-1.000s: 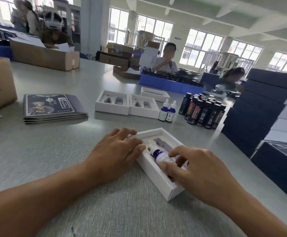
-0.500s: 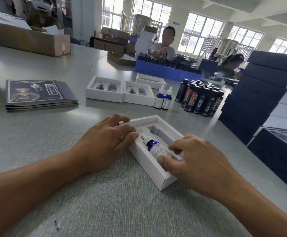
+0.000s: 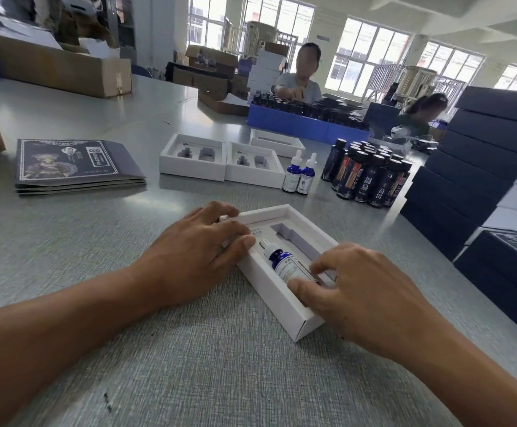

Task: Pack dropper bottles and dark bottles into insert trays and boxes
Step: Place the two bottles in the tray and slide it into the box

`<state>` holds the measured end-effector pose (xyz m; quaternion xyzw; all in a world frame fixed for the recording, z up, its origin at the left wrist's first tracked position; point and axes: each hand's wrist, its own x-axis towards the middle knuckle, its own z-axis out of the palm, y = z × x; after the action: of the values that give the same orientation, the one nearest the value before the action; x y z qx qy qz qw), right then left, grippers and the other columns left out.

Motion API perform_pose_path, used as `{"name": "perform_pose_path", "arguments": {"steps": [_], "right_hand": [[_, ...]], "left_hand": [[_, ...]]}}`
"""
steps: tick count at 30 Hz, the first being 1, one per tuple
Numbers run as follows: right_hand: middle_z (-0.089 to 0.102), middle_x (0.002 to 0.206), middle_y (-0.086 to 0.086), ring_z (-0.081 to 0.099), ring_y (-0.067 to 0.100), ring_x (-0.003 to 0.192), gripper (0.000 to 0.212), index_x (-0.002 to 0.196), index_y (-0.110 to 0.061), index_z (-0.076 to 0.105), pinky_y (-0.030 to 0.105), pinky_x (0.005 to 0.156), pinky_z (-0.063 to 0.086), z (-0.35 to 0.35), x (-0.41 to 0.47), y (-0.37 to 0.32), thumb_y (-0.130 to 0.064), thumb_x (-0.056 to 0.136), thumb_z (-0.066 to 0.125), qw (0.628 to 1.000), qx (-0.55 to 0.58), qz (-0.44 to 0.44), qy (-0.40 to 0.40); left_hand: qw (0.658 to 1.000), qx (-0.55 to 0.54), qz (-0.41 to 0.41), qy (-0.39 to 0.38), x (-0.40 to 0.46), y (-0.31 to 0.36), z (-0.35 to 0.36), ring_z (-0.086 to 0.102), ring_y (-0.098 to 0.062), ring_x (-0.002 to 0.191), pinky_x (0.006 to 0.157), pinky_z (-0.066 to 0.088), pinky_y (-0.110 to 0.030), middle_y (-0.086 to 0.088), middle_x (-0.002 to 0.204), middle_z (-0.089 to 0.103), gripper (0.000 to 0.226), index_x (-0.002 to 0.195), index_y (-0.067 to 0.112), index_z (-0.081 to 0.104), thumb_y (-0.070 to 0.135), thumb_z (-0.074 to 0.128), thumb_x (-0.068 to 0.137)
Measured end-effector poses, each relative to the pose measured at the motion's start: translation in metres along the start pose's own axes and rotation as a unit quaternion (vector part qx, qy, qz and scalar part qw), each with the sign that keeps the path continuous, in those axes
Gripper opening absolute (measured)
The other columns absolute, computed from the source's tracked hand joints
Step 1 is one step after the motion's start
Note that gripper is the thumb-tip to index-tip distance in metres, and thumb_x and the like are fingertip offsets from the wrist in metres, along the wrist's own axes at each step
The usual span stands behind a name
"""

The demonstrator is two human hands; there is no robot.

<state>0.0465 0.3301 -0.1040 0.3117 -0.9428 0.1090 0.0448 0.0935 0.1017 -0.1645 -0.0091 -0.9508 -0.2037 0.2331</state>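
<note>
A white insert tray (image 3: 285, 212) lies at an angle in front of me. A blue dropper bottle (image 3: 283, 262) lies flat in its left slot; the right slot is bare. My left hand (image 3: 195, 257) rests flat on the tray's left rim, steadying it. My right hand (image 3: 359, 288) has thumb and fingertips on the bottle's lower end, pressing it into the slot. Two more dropper bottles (image 3: 299, 175) stand upright behind, next to a cluster of dark bottles (image 3: 368, 177). Two white insert trays (image 3: 220, 163) with vacant slots sit side by side farther back.
A stack of dark leaflets (image 3: 75, 163) lies at the left. Dark blue boxes (image 3: 482, 167) are piled high along the right edge. Cardboard cartons (image 3: 60, 69) stand at the far left. Two people sit across the table behind a blue crate (image 3: 300, 123) of bottles.
The dropper bottle has sunk lower and flatter into the tray's left slot under my right fingers. My left hand has stayed on the rim. My view has tilted and come closer.
</note>
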Motion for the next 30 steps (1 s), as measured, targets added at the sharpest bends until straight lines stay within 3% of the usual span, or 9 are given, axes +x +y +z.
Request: {"name": "perform_pose_path", "arguments": {"steps": [3, 8, 12, 19, 25, 30], "right_hand": [[0.067, 0.102, -0.011, 0.059, 0.009, 0.090, 0.050, 0.096, -0.024, 0.071, 0.037, 0.079, 0.054, 0.002, -0.001, -0.002, -0.068, 0.082, 0.053, 1.000, 0.003, -0.002, 0.018], [0.064, 0.109, -0.014, 0.056, 0.007, 0.095, 0.047, 0.105, -0.032, 0.066, 0.037, 0.082, 0.052, 0.001, 0.000, -0.002, -0.069, 0.076, 0.061, 0.999, 0.034, -0.001, 0.023], [0.063, 0.098, -0.017, 0.055, 0.001, 0.090, 0.045, 0.104, -0.036, 0.066, 0.032, 0.078, 0.052, -0.002, 0.000, 0.002, -0.071, 0.076, 0.060, 0.998, 0.064, -0.002, 0.003], [0.067, 0.095, -0.021, 0.059, -0.002, 0.086, 0.040, 0.117, -0.039, 0.064, 0.032, 0.080, 0.055, -0.002, 0.000, 0.001, -0.056, 0.081, 0.064, 0.997, 0.067, -0.028, 0.017], [0.066, 0.090, -0.025, 0.059, -0.005, 0.085, 0.042, 0.116, -0.040, 0.066, 0.032, 0.081, 0.054, -0.004, 0.002, 0.005, -0.060, 0.079, 0.063, 0.996, 0.087, -0.033, -0.005], [0.067, 0.084, -0.023, 0.061, -0.004, 0.082, 0.033, 0.113, -0.037, 0.069, 0.032, 0.080, 0.054, -0.003, 0.004, 0.007, -0.050, 0.083, 0.066, 0.993, 0.113, -0.027, 0.001]], "left_hand": [[1.000, 0.000, 0.000, 0.001, 0.000, 0.000, 0.000, 0.046, -0.011, 0.124, 0.099, 0.043, -0.035, 0.011, 0.138, 0.045, 0.050, 0.120, 0.038, 0.063, 0.062, 0.029, 0.093], [1.000, -0.004, 0.001, 0.004, -0.001, 0.000, -0.001, 0.047, -0.011, 0.124, 0.098, 0.043, -0.035, 0.011, 0.138, 0.045, 0.049, 0.119, 0.037, 0.064, 0.062, 0.030, 0.093], [1.000, -0.010, 0.001, 0.007, 0.000, 0.000, 0.000, 0.047, -0.010, 0.123, 0.098, 0.043, -0.034, 0.011, 0.138, 0.046, 0.049, 0.119, 0.037, 0.064, 0.061, 0.031, 0.093], [1.000, -0.014, -0.003, 0.004, 0.000, 0.000, -0.001, 0.048, -0.011, 0.122, 0.098, 0.043, -0.035, 0.011, 0.138, 0.046, 0.048, 0.119, 0.038, 0.064, 0.061, 0.031, 0.093], [1.000, -0.014, -0.001, 0.010, 0.000, 0.000, 0.000, 0.049, -0.011, 0.122, 0.099, 0.041, -0.031, 0.010, 0.137, 0.047, 0.048, 0.119, 0.036, 0.065, 0.061, 0.031, 0.096], [1.000, -0.012, -0.001, 0.010, 0.000, 0.000, 0.000, 0.049, -0.011, 0.122, 0.100, 0.040, -0.030, 0.010, 0.137, 0.048, 0.048, 0.118, 0.036, 0.066, 0.060, 0.033, 0.093]]}}
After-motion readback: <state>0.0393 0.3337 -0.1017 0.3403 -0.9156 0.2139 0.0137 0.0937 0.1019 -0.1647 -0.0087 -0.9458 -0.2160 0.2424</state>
